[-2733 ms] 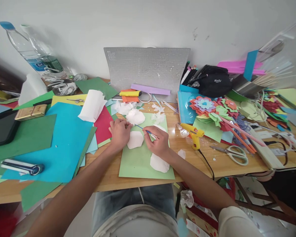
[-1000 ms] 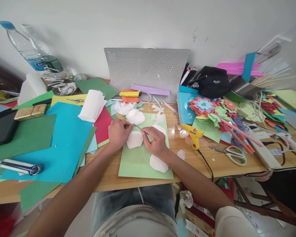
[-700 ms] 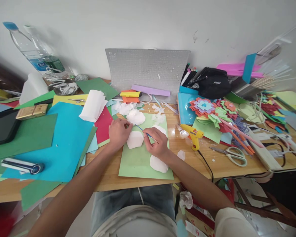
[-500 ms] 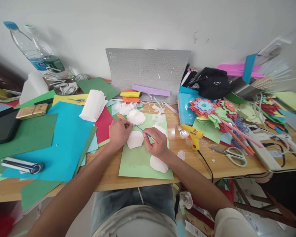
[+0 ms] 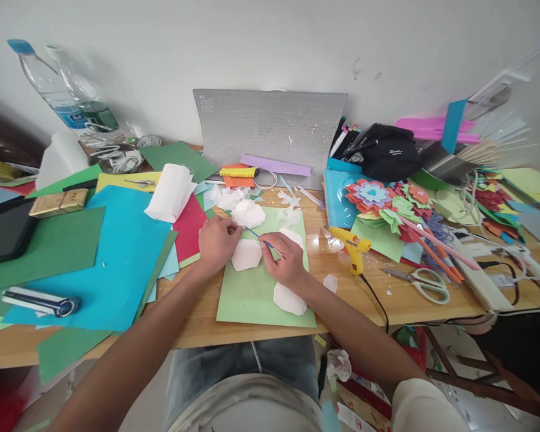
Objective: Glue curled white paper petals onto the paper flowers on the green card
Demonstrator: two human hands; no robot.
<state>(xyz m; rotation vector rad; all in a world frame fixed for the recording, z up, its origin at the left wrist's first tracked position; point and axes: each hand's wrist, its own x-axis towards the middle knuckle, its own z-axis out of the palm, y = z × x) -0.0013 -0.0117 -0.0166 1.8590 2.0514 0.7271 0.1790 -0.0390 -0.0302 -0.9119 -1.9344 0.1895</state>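
Observation:
My left hand (image 5: 219, 243) has its fingers curled together at the lower edge of a white paper piece (image 5: 248, 213). Between the fingertips of my right hand (image 5: 285, 258) is a thin blue stick-like tool (image 5: 252, 231), its tip pointing left toward my left fingertips. Whether that tip touches the paper I cannot tell. Under both hands lies a light green sheet (image 5: 252, 303). A cut white paper piece (image 5: 246, 255) rests on it between my hands. Another white piece (image 5: 290, 300) is partly covered by my right wrist.
Right of the sheet lie a yellow glue gun (image 5: 351, 245) with its cord and scissors (image 5: 420, 282). Paper flowers (image 5: 371, 195) sit behind them. A grey cutting mat (image 5: 270, 126) leans on the wall. Blue paper (image 5: 112, 270), a white paper roll (image 5: 171, 192) and a stapler (image 5: 40, 301) are at left.
My right fingers and the blue tool have shifted very slightly to the left. Everything else looks the same.

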